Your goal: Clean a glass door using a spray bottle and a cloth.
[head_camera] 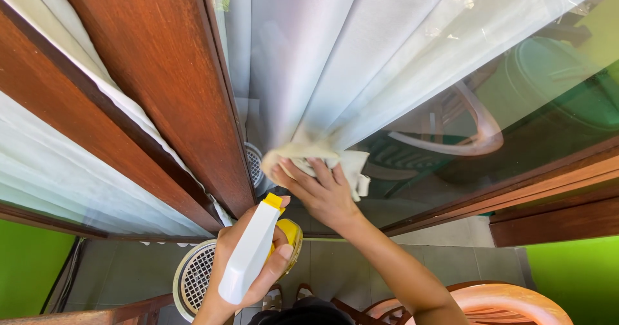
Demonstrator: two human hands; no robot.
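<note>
The right hand (322, 193) is pressing a bunched pale cloth (309, 157) flat against the glass pane (412, 93), fingers spread over it, near the pane's lower left corner just beside the dark wooden frame post (167, 73). The left hand (248, 267) is clenching a white spray bottle (248, 254) with a yellow nozzle, held below the cloth and away from the glass. The bottle's long axis is running diagonally, base toward the lower left and nozzle pointing up and to the right, toward the wrist of the wiping hand rather than squarely at the pane. Judging from that aim, a squeeze now could be wetting the hand or the wooden frame instead of the glass. The cloth is loosely gathered, with a fold hanging free at its right side, so it may be slipping from under the fingers. A white slotted basket (196, 276) and a wicker chair (496, 302) are standing on the tiled floor (361, 267) below, where drips could be landing.
</note>
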